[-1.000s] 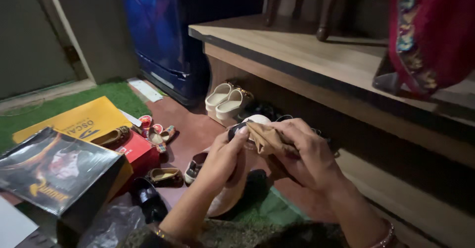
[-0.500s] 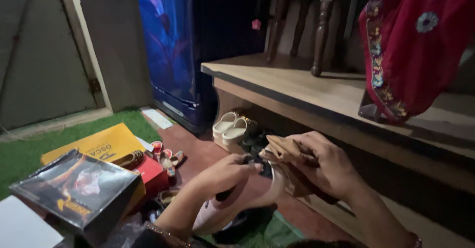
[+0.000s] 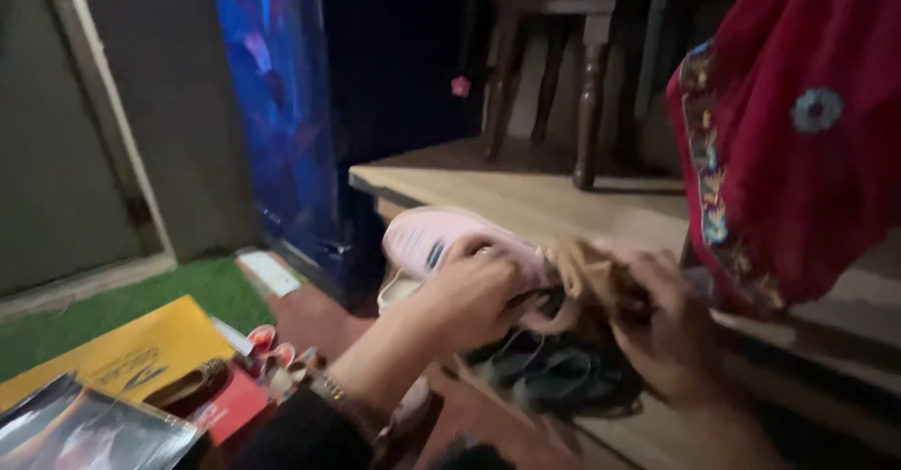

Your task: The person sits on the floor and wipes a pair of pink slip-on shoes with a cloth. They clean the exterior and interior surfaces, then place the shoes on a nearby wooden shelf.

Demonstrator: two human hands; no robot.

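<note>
A pale pink and white sneaker [image 3: 427,238] is lifted to the front edge of a wooden platform [image 3: 526,198]. My left hand [image 3: 469,292] grips the sneaker from above, near its opening. My right hand [image 3: 657,329] pinches a crumpled wad of tan paper [image 3: 587,278] at the mouth of the shoe. A dark sandal or shoe [image 3: 554,371] lies just below both hands, blurred.
A red embroidered cloth [image 3: 798,142] hangs at the right. Wooden chair legs [image 3: 587,104] stand on the platform. A blue patterned cabinet [image 3: 277,104] stands behind. On the floor at left lie a yellow shoebox lid [image 3: 122,353], a dark box [image 3: 84,432], small shoes [image 3: 267,348] and green turf [image 3: 113,306].
Both hands have lifted the sneaker from near the floor up to the platform edge. The view has swung upward. The paper wad stays in my right hand.
</note>
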